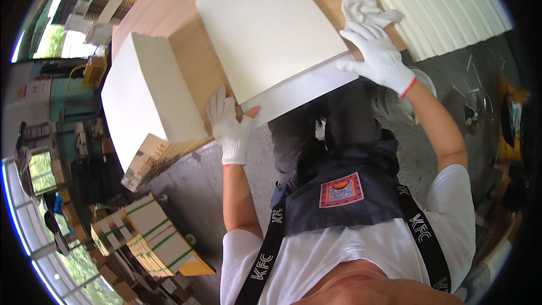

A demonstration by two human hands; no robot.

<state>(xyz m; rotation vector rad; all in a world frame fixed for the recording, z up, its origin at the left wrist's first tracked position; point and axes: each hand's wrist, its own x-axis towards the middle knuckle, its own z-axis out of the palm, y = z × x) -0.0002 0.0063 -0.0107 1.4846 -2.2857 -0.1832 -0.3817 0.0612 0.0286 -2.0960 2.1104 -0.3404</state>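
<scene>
Desk (186, 51), wood-topped; tall paper stack (132, 96) at its left. Large cream sheet (271, 28) flat between the hands, white strip (302, 87) along its near edge. Left hand (230, 127) at near left corner: grip spread, no firm hold visible. Right hand (378, 56) by near right corner, likewise. Probably aligning edges; next move seems to call for light, even pressure. Spare glove (364, 7) just beyond the right fingertips

On your light-brown wooden desk (189, 51), one large cream rectangular sheet (274, 28) lies flat, a smooth white strip (302, 91) along its near edge.
</scene>
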